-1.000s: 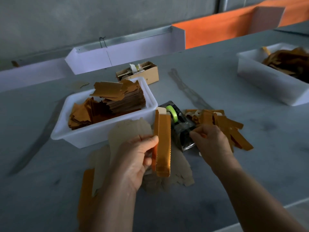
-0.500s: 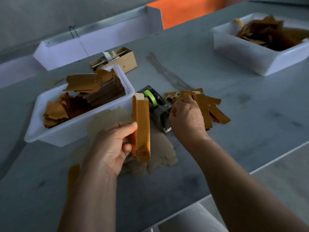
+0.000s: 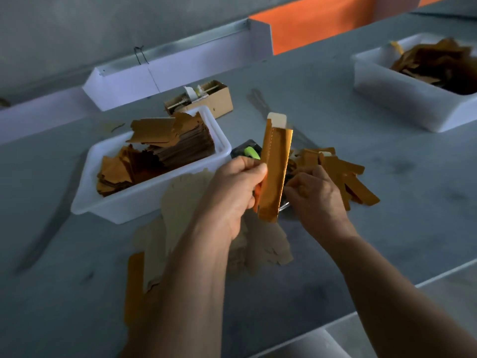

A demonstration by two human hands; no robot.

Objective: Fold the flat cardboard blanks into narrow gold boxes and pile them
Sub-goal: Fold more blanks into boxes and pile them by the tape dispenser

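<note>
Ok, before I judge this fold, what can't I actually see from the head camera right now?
- Black tape dispenser: mostly hidden behind the narrow gold box and both hands.
- Right hand: its curled fingers face away; whether they hold tape is unclear.
- Left hand: its fingers behind the box are hidden.
- Far white plastic tub: cut off by the right edge.

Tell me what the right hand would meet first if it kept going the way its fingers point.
Probably the tape dispenser, just beyond the right hand and behind the held gold box; depth unclear.
</note>
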